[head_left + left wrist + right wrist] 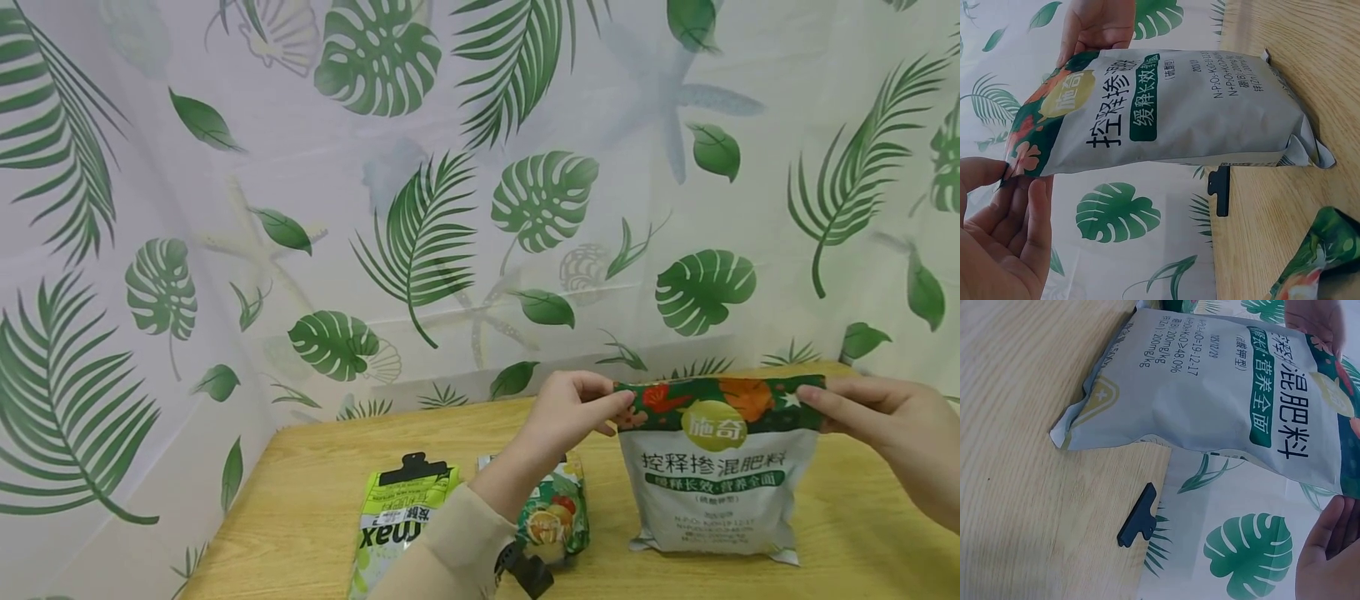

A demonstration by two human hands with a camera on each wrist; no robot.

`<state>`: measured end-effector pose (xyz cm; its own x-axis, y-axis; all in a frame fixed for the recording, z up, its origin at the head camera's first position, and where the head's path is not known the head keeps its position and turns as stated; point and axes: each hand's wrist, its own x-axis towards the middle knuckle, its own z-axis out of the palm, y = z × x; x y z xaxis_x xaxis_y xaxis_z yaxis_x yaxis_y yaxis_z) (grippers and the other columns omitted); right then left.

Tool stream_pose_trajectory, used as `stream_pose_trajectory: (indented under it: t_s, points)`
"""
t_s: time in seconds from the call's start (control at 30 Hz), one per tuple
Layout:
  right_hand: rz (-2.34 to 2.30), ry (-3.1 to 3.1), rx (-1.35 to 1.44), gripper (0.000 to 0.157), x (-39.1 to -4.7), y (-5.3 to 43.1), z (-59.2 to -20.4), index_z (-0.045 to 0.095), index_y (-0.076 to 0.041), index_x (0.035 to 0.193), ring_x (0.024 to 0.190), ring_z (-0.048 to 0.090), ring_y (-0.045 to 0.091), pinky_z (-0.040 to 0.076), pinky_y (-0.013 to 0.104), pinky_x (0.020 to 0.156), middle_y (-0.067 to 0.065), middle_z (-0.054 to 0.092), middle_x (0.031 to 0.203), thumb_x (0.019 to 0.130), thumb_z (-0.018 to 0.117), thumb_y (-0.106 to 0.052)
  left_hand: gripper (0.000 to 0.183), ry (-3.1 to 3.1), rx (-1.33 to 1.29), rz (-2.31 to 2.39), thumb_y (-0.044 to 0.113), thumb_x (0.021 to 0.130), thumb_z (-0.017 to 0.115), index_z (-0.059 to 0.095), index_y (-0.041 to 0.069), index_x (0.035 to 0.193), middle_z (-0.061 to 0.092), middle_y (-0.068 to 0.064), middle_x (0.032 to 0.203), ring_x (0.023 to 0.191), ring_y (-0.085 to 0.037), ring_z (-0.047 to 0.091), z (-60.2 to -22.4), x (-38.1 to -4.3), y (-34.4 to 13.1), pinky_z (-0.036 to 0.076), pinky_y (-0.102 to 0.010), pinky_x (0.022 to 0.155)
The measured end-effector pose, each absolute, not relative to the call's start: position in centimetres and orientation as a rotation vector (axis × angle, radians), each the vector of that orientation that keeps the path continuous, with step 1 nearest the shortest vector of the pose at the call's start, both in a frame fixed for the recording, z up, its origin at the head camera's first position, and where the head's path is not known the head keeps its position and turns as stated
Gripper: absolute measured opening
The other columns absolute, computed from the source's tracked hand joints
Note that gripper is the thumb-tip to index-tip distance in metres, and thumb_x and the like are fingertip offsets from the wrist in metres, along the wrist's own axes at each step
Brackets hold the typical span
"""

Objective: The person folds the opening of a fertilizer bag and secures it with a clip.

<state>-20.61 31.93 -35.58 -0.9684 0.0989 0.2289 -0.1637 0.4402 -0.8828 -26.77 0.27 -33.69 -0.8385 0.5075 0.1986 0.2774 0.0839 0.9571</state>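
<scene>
A white fertilizer bag (712, 492) with a green, fruit-patterned top band stands upright in the head view, its bottom seemingly on the wooden table. My left hand (573, 408) pinches its upper left corner between thumb and fingers. At the upper right corner, my right hand (892, 417) pinches the band the same way, thumb in front. The top edge is stretched straight between both hands. Whether the top is cut open cannot be seen. In the right wrist view a loose black clip (1138, 515) lies on the table near the bag.
Left of the bag, a lime-green bag (408, 508) wears a black clip (412, 469) on its top. A smaller green bag (558, 517) with fruit pictures is partly hidden behind my left forearm. Leaf-printed cloth (450, 250) hangs behind the wooden table (255, 517).
</scene>
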Motion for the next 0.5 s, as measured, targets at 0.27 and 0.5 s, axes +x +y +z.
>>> stream_pose_trajectory:
  t_s: [0.27, 0.5]
  points:
    - [1.574, -2.452, 0.055, 0.016, -20.51, 31.61, -35.43, 0.071, -0.018, 0.094, 0.072, 0.056, 0.007, 0.046, 0.011, 0.063, -0.019, 0.053, 0.09, 0.096, 0.056, -0.023, 0.027, 2.132, 0.779, 1.859, 0.023, 0.091, 0.064, 0.069, 0.0, 0.078, 0.072, -0.01, 0.08, 0.072, -0.012, 0.067, -33.98, -26.92, 0.25, 0.057, -0.032, 0.068]
    - [1.706, -2.404, 0.101, 0.016, -20.86, 32.22, -35.93, 0.071, -0.024, 0.094, 0.072, 0.057, 0.006, 0.051, 0.015, 0.063, -0.019, 0.053, 0.094, 0.096, 0.056, -0.017, 0.022, 2.085, 0.779, 1.88, 0.022, 0.09, 0.065, 0.07, 0.002, 0.084, 0.072, -0.014, 0.084, 0.073, -0.012, 0.067, -34.24, -27.03, 0.32, 0.057, -0.036, 0.07]
